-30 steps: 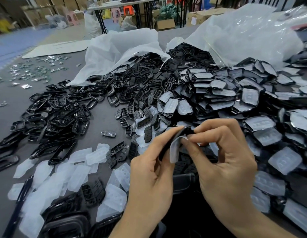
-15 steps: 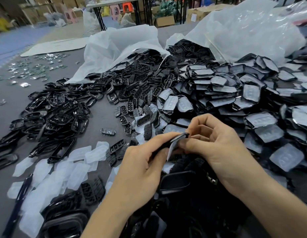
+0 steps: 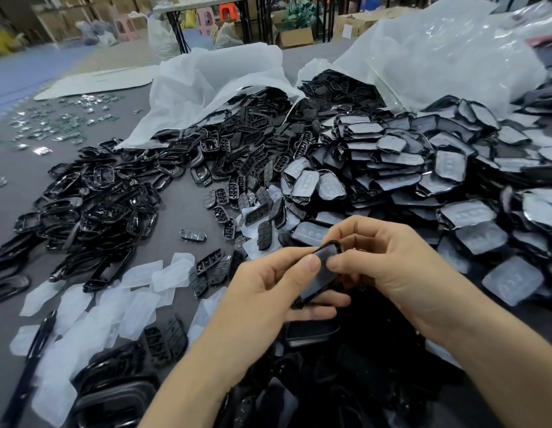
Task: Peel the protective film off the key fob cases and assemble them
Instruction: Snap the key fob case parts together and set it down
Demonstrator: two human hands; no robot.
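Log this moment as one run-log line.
left hand: holds case piece | right hand: pinches its upper end | film on piece: unclear | loose films: lower left

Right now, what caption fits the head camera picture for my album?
Left hand and right hand hold one black key fob case beside heaped cases.

Two hands [image 3: 265, 295], one held case [image 3: 325, 261]; two bags [image 3: 206, 81], one pen [image 3: 30, 366], countless loose cases [image 3: 392, 180]

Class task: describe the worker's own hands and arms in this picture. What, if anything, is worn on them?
The left hand and the right hand are bare: no gloves, no rings in view. The visible fingernails are short and unpainted. The left forearm and right forearm are uncovered as far as the frame shows, with no sleeve, watch or bracelet.
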